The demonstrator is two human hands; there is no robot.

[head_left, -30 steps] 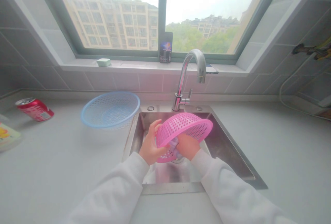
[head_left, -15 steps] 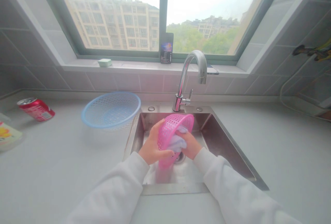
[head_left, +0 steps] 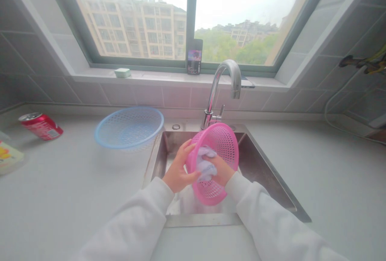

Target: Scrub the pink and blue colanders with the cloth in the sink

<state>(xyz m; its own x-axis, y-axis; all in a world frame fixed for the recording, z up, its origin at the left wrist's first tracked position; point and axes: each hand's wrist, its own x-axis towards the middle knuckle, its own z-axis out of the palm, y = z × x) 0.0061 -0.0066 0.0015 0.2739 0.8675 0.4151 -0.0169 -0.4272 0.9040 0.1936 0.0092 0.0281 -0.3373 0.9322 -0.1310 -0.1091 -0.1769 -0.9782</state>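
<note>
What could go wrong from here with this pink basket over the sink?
The left grip holds the pink basket by one side, tilted over the sink, so it might slip and drop. The right grip has a pale cloth inside it; a hard push there could twist the basket loose. The phone standing on the windowsill could topple if bumped.

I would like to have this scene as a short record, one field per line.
Left grip: on the pink basket, at its left side
Right grip: holding a pale cloth inside the basket
Basket position: tilted, over the sink
Behind: faucet
Counter, left: blue basket, red can
Windowsill: upright phone, pale green object
</note>
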